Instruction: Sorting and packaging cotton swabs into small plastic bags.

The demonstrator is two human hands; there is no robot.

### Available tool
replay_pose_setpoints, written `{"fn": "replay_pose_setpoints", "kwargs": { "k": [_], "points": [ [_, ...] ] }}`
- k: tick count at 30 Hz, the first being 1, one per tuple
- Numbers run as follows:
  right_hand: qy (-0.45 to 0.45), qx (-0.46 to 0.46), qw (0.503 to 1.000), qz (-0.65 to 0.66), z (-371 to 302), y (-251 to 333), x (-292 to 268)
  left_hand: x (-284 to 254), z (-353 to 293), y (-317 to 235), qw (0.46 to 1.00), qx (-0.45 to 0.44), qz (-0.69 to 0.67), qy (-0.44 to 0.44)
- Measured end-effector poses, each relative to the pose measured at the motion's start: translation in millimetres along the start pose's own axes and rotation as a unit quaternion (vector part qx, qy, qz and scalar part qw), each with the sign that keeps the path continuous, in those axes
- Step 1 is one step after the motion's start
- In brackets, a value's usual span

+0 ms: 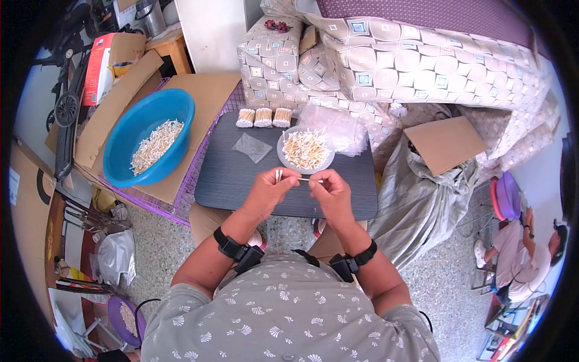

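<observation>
My left hand (271, 192) and my right hand (333, 194) meet at the near side of a pale bowl (280, 148) heaped with loose cotton swabs (306, 148). Both are closed in a pinch on one cotton swab (306, 179), stretched level between the fingertips. A few more swabs (278, 174) stick up from the fingers of my left hand. Beyond the bowl to the left stand three round swab bundles (263, 117). A small clear plastic bag (252, 148) lies flat on the dark table (226, 190), left of the bowl.
Clear plastic bags (344, 134) are piled at the table's back right. Left of it, a blue basin (175, 105) of swabs rests on cardboard (220, 87) over a purple wire cage (181, 214). A grey cloth-covered heap (416, 205) stands right. Another person (522, 259) sits far right.
</observation>
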State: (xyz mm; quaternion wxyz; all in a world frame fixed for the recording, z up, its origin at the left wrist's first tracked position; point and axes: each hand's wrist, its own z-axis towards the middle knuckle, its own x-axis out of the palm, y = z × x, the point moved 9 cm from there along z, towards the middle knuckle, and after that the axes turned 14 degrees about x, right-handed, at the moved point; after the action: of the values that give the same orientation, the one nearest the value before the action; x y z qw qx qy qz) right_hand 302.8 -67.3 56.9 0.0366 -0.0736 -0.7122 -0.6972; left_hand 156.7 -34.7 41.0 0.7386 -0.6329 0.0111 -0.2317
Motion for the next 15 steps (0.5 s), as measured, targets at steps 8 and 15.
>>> {"fn": "replay_pose_setpoints", "kwargs": {
  "k": [8, 15],
  "points": [
    [0.059, 0.005, 0.998, -0.011, -6, 8, 12, 19, -10, 5, 0.995, -0.010, 0.046, 0.085],
    [0.072, 0.010, 0.981, -0.182, -9, 7, 21, 6, -6, 0, 1.000, -0.012, 0.000, 0.028]
  ]
}}
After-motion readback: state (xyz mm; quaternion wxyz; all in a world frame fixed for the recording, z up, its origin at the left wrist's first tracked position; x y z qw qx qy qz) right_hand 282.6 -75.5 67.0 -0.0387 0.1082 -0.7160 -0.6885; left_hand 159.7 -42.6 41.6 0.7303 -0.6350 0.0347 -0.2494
